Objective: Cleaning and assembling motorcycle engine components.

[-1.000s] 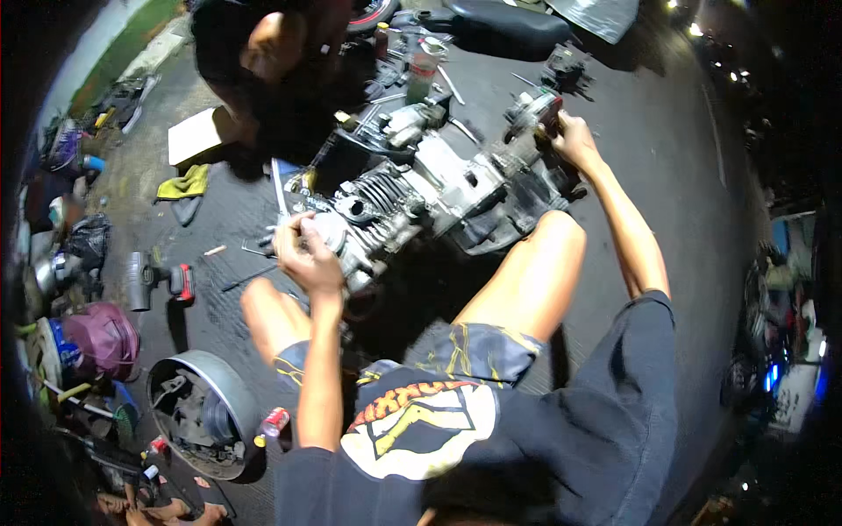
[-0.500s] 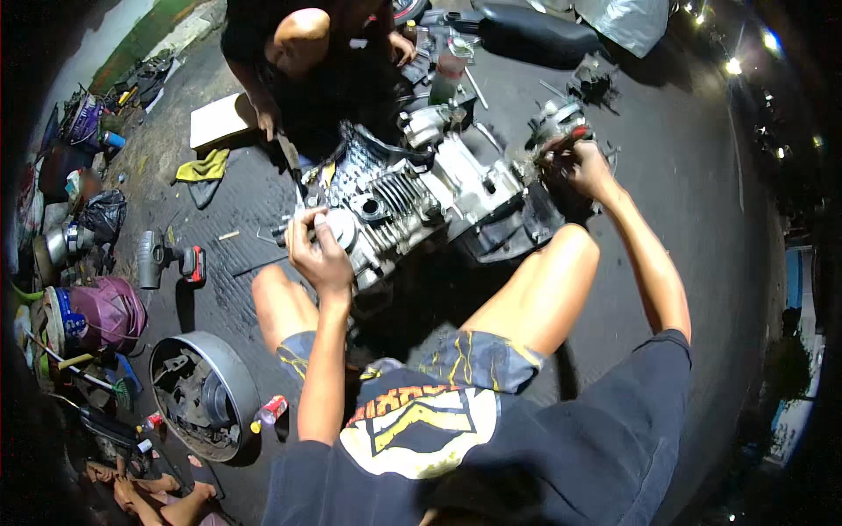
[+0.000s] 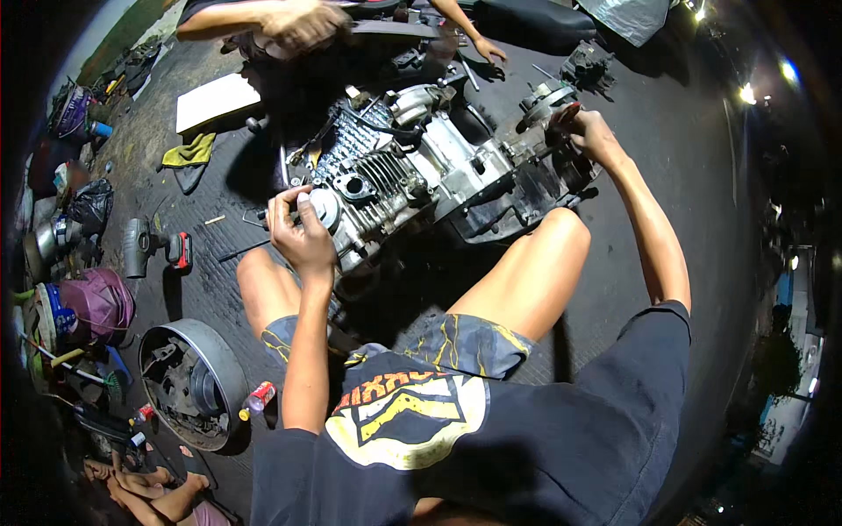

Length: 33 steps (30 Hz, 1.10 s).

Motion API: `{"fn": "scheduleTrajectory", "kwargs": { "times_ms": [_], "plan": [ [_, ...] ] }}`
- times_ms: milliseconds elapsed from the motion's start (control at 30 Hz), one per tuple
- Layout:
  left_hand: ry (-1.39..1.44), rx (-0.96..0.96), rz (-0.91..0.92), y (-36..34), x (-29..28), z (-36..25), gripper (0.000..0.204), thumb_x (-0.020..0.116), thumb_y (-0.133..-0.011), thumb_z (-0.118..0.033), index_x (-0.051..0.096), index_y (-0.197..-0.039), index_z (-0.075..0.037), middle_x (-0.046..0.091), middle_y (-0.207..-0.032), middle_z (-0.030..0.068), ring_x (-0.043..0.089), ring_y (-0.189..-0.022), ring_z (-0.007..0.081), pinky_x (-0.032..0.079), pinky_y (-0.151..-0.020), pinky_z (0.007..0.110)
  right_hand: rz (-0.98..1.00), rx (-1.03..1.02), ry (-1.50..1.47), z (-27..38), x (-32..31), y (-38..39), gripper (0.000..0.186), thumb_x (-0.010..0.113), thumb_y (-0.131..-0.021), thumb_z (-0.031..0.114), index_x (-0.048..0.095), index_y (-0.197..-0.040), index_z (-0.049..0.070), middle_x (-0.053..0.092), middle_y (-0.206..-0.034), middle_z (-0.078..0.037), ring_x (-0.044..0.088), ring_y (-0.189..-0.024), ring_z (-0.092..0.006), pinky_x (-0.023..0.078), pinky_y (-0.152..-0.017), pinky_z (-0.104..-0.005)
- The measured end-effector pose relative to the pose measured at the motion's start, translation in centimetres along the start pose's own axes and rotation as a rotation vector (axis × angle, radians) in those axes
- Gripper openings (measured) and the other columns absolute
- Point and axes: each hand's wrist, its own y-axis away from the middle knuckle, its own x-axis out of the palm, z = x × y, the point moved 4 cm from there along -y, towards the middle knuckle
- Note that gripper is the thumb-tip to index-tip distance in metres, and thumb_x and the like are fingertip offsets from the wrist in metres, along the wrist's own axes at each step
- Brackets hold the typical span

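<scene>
A scooter engine (image 3: pixel 412 171) with a finned cylinder lies on the dark floor before my knees. At its left end, my left hand (image 3: pixel 303 230) is closed against the edge, with fingers curled beside a round silver cover (image 3: pixel 325 209). My right hand (image 3: pixel 593 138) is closed on a red-handled tool (image 3: pixel 569 114) at the engine's right end, near a round metal hub (image 3: pixel 545 98). The tool's tip is hidden among the dark parts. Across the engine, a co-worker's blurred hand (image 3: pixel 303 24) is raised, and their other hand (image 3: pixel 492 51) reaches toward the floor.
To the left are a power drill (image 3: pixel 158 248), a yellow-grey cloth (image 3: pixel 189 162) and a white box (image 3: pixel 217 103). A large metal basin (image 3: pixel 230 368) holds greasy parts, with a small bottle (image 3: pixel 258 400) beside it. A black seat (image 3: pixel 535 31) lies at the back.
The co-worker's hand has lifted away from the engine's left end, and their other hand has moved right. My hands stay at the engine's two ends. The view has shifted slightly.
</scene>
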Motion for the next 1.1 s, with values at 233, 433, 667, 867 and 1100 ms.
{"fn": "scheduleTrajectory", "kwargs": {
  "times_ms": [233, 433, 667, 867, 1100],
  "plan": [
    [0.012, -0.015, 0.026, 0.1, -0.4, 0.3, 0.015, 0.055, -0.096, -0.005, 0.068, -0.094, 0.003, 0.068, -0.095, 0.0114, 0.062, -0.094, 0.0224, 0.048, -0.089, 0.034, 0.091, -0.008, -0.214, 4.7, 4.5, 0.4, 0.023, 0.063, -0.088, -0.009, 0.067, -0.11, -0.004, 0.073, -0.101, -0.009, 0.066, -0.102, -0.0142, 0.054, -0.092, -0.0325],
    [0.0, -0.024, 0.019, 0.1, -0.3, -0.2, 0.014, 0.055, -0.096, -0.004, 0.068, -0.094, 0.003, 0.067, -0.093, 0.0114, 0.063, -0.092, 0.0225, 0.048, -0.089, 0.033, -0.237, 0.027, 0.014, 7.6, 3.9, 3.2, 0.023, 0.075, -0.089, 0.01, 0.07, -0.11, 0.001, 0.074, -0.094, -0.022, 0.075, -0.091, -0.0351, 0.057, -0.08, -0.0376],
    [0.006, -0.014, -0.014, -0.2, -0.7, -0.1, 0.014, 0.058, -0.094, -0.009, 0.07, -0.09, -0.003, 0.07, -0.091, 0.0115, 0.063, -0.09, 0.0279, 0.046, -0.086, 0.038, -0.436, 0.042, 0.115, 12.1, 5.2, 4.0, 0.015, 0.071, -0.089, 0.005, 0.069, -0.104, 0.002, 0.071, -0.086, -0.022, 0.072, -0.079, -0.0374, 0.056, -0.071, -0.0407],
    [0.065, -0.054, -0.014, 0.1, -0.5, 0.1, 0.014, 0.058, -0.094, -0.008, 0.07, -0.09, -0.002, 0.07, -0.091, 0.0112, 0.063, -0.09, 0.0279, 0.046, -0.087, 0.038, -0.363, 0.121, -0.021, 13.4, 5.0, 6.0, 0.015, 0.061, -0.094, 0.0, 0.068, -0.108, 0.003, 0.071, -0.089, -0.022, 0.074, -0.083, -0.0327, 0.055, -0.073, -0.0352],
    [0.098, -0.022, -0.022, 0.2, -0.1, 0.7, 0.015, 0.057, -0.094, -0.009, 0.07, -0.091, -0.002, 0.07, -0.091, 0.0115, 0.063, -0.089, 0.0282, 0.046, -0.086, 0.038, -0.421, 0.166, 0.022, 13.2, 7.2, 6.4, 0.016, 0.068, -0.091, 0.002, 0.068, -0.107, 0.002, 0.07, -0.086, -0.023, 0.073, -0.077, -0.0326, 0.054, -0.07, -0.0353]
  ]
}}
